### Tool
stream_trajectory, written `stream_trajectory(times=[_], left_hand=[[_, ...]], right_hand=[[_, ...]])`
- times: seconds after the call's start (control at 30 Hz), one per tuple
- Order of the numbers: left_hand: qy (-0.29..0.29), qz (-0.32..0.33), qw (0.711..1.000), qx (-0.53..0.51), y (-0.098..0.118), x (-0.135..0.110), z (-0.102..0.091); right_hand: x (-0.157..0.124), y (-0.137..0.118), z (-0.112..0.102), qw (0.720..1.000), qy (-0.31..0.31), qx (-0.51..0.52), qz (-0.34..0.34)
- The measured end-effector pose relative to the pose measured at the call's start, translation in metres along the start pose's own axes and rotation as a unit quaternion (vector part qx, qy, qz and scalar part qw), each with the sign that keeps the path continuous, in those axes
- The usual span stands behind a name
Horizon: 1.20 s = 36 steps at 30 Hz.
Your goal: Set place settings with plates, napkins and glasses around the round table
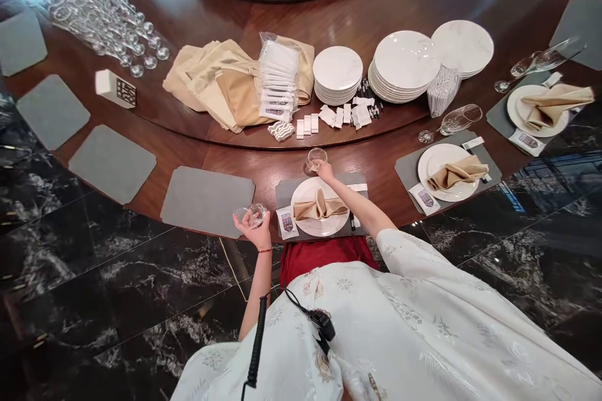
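Note:
My left hand (254, 230) holds a clear stemmed glass (251, 215) tilted on its side, just above the near edge of a bare grey place mat (207, 202). My right hand (325, 171) reaches across a white plate (306, 195) and grips a small clear glass (316, 159) by its lower part, at the far edge of the dark place mat (288, 191). A folded beige napkin (320, 207) lies on that plate. A small printed card (286, 222) sits to the plate's left.
Along the dark wooden round table (263, 166) stand stacks of white plates (404, 67), beige napkins (221, 84), and a bag of packets (279, 78). Many stemmed glasses (103, 19) lie at upper left. Set places lie to the right, and a black marble floor (94, 276) surrounds the table.

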<state>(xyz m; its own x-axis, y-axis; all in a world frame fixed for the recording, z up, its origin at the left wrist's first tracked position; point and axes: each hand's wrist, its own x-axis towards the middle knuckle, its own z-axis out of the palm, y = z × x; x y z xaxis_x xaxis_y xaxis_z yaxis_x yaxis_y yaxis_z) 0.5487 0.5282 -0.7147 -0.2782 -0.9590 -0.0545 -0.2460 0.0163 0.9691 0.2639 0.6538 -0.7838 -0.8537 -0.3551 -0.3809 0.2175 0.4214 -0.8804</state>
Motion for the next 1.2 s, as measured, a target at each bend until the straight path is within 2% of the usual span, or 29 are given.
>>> stream_trajectory(times=[0.1,0.17,0.2,0.23,0.33,0.37,0.43,0.5,0.57,0.67,0.73,0.83,0.93,1.07,1.2], left_hand=[[-0.037,0.024,0.999,0.0,0.009,-0.006,0.018],[-0.08,0.044,0.996,-0.01,0.019,-0.015,0.036],[-0.106,0.053,0.993,-0.014,0.024,-0.022,0.047],[-0.133,0.061,0.989,-0.016,0.028,-0.029,0.058],[-0.215,0.074,0.974,-0.009,0.039,-0.055,0.093],[-0.245,0.075,0.967,-0.007,0.041,-0.063,0.104],[-0.303,0.077,0.95,-0.004,0.044,-0.078,0.127],[-0.339,0.079,0.937,0.001,0.047,-0.09,0.149],[-0.344,0.085,0.935,0.007,0.05,-0.101,0.17],[-0.331,0.092,0.939,0.0,0.057,-0.117,0.196],[-0.328,0.093,0.94,-0.012,0.061,-0.126,0.204],[-0.338,0.108,0.935,-0.003,0.063,-0.136,0.194],[-0.314,0.11,0.943,0.006,0.058,-0.141,0.161],[-0.206,0.074,0.976,0.018,0.038,-0.144,0.101],[-0.104,0.058,0.989,0.088,0.009,-0.144,0.046]], right_hand=[[-0.016,0.012,-0.015,0.999,0.041,-0.017,0.01],[-0.042,0.022,-0.029,0.997,0.074,-0.017,-0.003],[-0.059,0.027,-0.035,0.997,0.069,-0.009,-0.025],[-0.077,0.032,-0.041,0.998,0.044,0.005,-0.053],[-0.129,0.042,-0.057,0.986,-0.081,0.084,-0.119],[-0.143,0.044,-0.062,0.98,-0.106,0.116,-0.122],[-0.161,0.046,-0.071,0.973,-0.107,0.166,-0.117],[-0.166,0.046,-0.08,0.974,-0.072,0.184,-0.11],[-0.16,0.047,-0.088,0.977,-0.04,0.183,-0.099],[-0.135,0.051,-0.095,0.983,0.004,0.17,-0.067],[-0.112,0.056,-0.097,0.987,0.028,0.151,-0.042],[-0.071,0.066,-0.099,0.995,0.044,0.085,-0.012],[-0.031,0.077,-0.102,0.996,0.069,-0.052,-0.01],[0.008,0.092,-0.105,0.972,0.056,-0.224,-0.042],[0.026,0.102,-0.102,0.95,0.04,-0.302,-0.073]])
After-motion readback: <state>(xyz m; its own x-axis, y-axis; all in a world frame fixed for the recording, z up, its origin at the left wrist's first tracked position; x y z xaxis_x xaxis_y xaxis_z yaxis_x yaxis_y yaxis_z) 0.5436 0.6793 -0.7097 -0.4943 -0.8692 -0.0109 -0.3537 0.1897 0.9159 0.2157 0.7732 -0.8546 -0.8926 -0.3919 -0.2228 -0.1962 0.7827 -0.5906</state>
